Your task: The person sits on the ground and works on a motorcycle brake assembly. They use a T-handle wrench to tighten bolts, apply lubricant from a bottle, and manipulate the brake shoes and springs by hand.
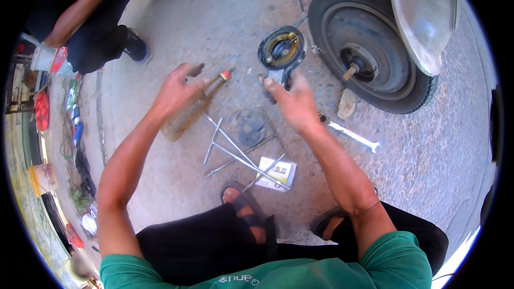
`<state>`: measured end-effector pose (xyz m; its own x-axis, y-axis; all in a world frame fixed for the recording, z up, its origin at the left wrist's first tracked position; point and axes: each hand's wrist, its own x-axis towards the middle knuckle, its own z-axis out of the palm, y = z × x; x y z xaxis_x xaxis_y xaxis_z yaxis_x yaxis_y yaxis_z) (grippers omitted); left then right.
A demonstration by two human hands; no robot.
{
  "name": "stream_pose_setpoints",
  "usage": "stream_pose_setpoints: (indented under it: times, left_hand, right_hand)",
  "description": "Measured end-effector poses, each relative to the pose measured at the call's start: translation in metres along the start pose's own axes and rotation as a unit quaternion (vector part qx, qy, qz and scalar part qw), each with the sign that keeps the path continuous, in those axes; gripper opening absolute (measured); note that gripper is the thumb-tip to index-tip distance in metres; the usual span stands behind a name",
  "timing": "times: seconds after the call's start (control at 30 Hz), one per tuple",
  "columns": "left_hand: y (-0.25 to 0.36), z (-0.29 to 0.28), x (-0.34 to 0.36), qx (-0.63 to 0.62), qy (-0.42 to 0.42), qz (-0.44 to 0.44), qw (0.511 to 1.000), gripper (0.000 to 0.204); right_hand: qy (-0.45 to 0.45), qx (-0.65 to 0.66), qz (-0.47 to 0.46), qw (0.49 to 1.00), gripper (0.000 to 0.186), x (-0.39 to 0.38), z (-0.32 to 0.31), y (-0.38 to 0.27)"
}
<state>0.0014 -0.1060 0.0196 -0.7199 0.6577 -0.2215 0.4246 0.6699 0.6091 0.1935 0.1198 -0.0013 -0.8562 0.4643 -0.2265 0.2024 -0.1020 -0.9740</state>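
From where I stand, the right hand (296, 101) grips the brake plate (280, 49) at twelve o'clock, wheel (364, 29) at one. Toward eleven, the left hand (181, 90) spreads, loosely curved, by the bottle (186, 120), perhaps touching it.

From afar I see a black and yellowish-brown round part (281, 49), a brownish bottle (187, 119) with a red cap (225, 75), a silver wrench (352, 134), a white packet (278, 172) with yellow patches, a black tyre (323, 40) around a grey wheel (375, 43), a white-lettered green shirt (289, 274) and plain black trousers (198, 241).
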Motion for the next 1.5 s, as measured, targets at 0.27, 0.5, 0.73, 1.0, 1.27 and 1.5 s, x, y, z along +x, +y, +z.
stream_pose_setpoints:
  times: [0.27,0.5,0.73,1.0,1.27,1.5]
  left_hand:
    - [0.120,0.037,0.018,-0.113,-0.037,0.115,0.986,0.060]
    - [0.119,0.057,0.034,-0.144,0.000,0.084,0.986,0.032]
    - [0.109,0.045,0.036,-0.174,-0.045,0.089,0.980,0.033]
    - [0.123,0.068,0.025,0.022,-0.001,0.258,0.966,0.033]
    - [0.154,0.039,0.047,0.015,-0.026,0.167,0.986,0.038]
    - [0.136,0.052,0.105,-0.002,-0.047,0.133,0.990,0.046]
  right_hand:
    - [0.018,-0.198,-0.026,0.980,0.053,-0.013,0.016,-0.011]
    - [0.011,-0.215,-0.072,0.974,0.078,-0.018,0.019,-0.009]
    - [-0.056,-0.014,-0.013,0.998,0.074,-0.017,0.014,-0.007]
    - [0.012,0.163,0.075,0.984,0.045,0.018,-0.013,0.012]
    - [0.088,0.062,0.127,0.986,0.059,0.054,-0.046,0.035]
    - [0.032,0.033,0.099,0.994,0.067,0.044,-0.044,0.019]
